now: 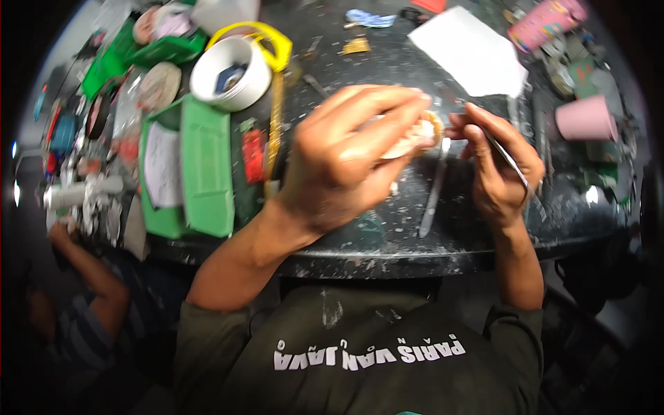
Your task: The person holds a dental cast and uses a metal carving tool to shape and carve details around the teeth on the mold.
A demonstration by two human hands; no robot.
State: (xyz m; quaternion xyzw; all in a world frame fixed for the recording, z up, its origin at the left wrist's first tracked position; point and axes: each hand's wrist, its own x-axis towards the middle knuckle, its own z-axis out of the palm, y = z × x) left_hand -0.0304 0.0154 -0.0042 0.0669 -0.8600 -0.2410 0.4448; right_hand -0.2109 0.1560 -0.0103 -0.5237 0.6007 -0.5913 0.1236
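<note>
My left hand [346,152] is raised over the black table, its fingers closed around a small cream-coloured piece [402,146] with a yellowish-brown edge. The fingers cover much of the piece, so its kind is unclear. Close by on the right, my right hand [503,169] grips a thin metal hand tool [508,159] with a knurled handle. Its tip end points toward the piece, but I cannot make out whether they touch. Between the hands, a slim metal spatula-like tool [434,190] lies on the table.
Left of my arm are an open green case [211,166], a red object [254,153] and a white tub [242,93] beside a yellow-framed item [277,48]. White paper [470,52], a pink cup [586,119] and a pink bottle [546,26] lie right. Another person's arm [97,266] is lower left.
</note>
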